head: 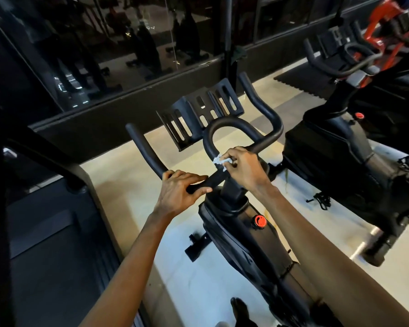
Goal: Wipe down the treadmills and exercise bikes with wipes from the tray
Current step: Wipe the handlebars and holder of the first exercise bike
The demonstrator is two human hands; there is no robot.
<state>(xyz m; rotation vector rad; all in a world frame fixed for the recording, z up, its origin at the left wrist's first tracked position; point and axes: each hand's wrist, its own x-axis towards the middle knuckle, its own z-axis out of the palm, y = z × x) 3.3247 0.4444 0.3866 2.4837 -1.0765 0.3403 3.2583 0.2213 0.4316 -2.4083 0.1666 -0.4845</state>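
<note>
A black exercise bike [246, 234] stands in front of me, its handlebar [232, 123] curving up toward a slotted console holder. My left hand [182, 187] grips the left part of the handlebar near its centre. My right hand [242, 167] holds a crumpled white wipe [220, 160] pressed against the inner loop of the handlebar, just above the stem. A red knob [259, 221] sits on the frame below my hands.
A treadmill [52, 232] with a dark belt lies at my left. A second black bike [354, 147] stands at the right, with a red machine [387, 22] behind it. A mirrored wall [128, 55] runs across the back. The floor is pale.
</note>
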